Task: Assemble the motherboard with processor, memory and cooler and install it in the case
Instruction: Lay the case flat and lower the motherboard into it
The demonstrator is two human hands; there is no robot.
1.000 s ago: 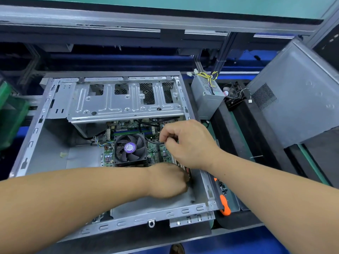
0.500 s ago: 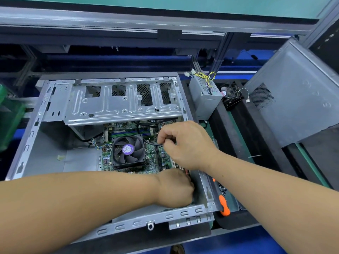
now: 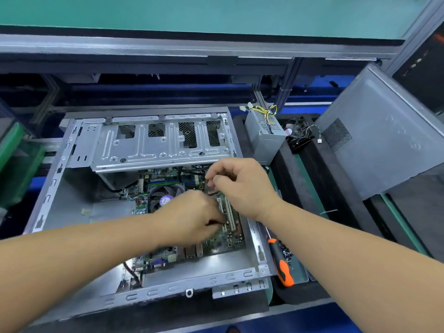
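Note:
The open metal case (image 3: 168, 288) lies flat on the bench. The green motherboard (image 3: 225, 239) sits inside it, with the black cooler fan (image 3: 163, 198) and memory sticks (image 3: 168, 182) mounted. My left hand (image 3: 192, 217) hovers over the board beside the white expansion slots (image 3: 229, 212), its fingers curled and pinching a small dark piece at the fingertips. Just above it, my right hand (image 3: 242, 186) pinches a black cable (image 3: 213, 193) near a small heatsink. My forearms hide parts of the board.
A drive cage (image 3: 156, 145) spans the far half of the case. Right of the case stand a grey power supply (image 3: 262, 138), a loose black fan (image 3: 300, 133) and the leaning side panel (image 3: 384, 131). An orange screwdriver (image 3: 284, 270) lies by several screws (image 3: 287, 253). A green bin (image 3: 14, 164) sits at the left.
My left hand has moved from the case's near right corner up and left onto the board, uncovering the board's lower right part. My right hand stays on the cable.

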